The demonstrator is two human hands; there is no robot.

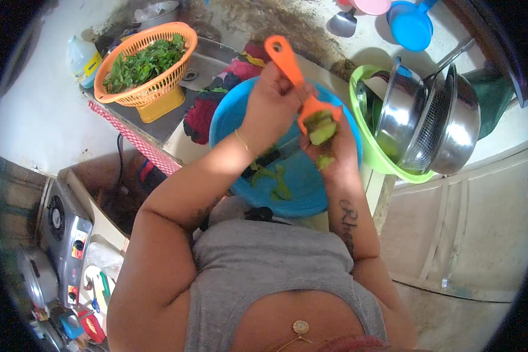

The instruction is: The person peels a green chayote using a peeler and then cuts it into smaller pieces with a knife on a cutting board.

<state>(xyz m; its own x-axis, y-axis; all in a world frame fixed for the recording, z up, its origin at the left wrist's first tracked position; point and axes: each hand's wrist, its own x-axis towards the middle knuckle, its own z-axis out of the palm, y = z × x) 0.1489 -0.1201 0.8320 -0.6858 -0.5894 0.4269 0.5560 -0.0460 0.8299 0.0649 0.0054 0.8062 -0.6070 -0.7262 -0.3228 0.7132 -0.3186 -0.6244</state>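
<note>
My left hand [277, 101] grips an orange plastic peeler [288, 61] by its handle, the holed end pointing up and away. The wide head of the peeler lies against a green vegetable [322, 133], partly peeled to pale flesh; its kind cannot be told. My right hand [341, 141] holds this vegetable from below and the right. Both hands are above a blue plastic basin [306, 176]. Green peelings [280, 185] lie in the basin, near a dark, long item that is partly hidden by my left forearm.
An orange basket [176, 66] of leafy greens rests on a yellow container [160, 107] by the sink, near a bottle [82, 61]. Right of the basin, a lime-green tub [374, 154] holds metal bowls and a strainer. A gas stove [68, 233] is at lower left.
</note>
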